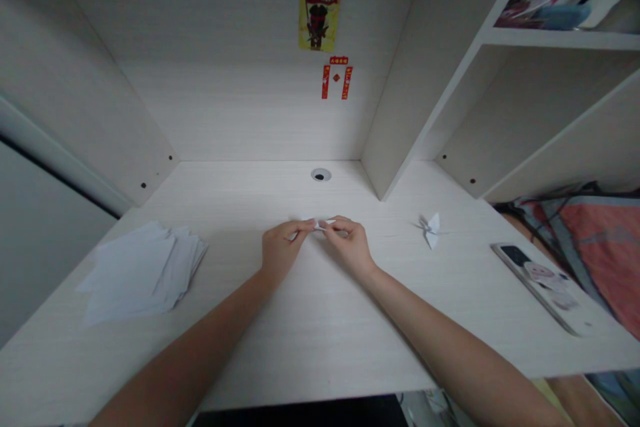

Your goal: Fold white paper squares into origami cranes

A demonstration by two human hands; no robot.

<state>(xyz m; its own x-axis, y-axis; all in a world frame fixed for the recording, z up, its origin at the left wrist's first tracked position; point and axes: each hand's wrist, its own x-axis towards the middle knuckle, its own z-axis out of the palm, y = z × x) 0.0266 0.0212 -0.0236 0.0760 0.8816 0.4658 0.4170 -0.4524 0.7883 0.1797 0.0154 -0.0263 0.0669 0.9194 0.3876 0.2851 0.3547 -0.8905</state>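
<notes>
Both my hands meet over the middle of the white desk (320, 320). My left hand (280, 245) and my right hand (350, 243) each pinch one end of a small folded white paper piece (320, 225), held just above the desk top. Their fingers are curled closed around it. Most of the paper is hidden by my fingertips, so its shape is unclear. A finished white paper crane (430, 229) stands on the desk to the right of my right hand, apart from it.
A loose stack of white paper sheets (143, 270) lies at the left. A phone in a patterned case (543, 283) lies near the right edge. A cable hole (321, 175) sits at the back. A shelf divider (400, 147) rises at back right.
</notes>
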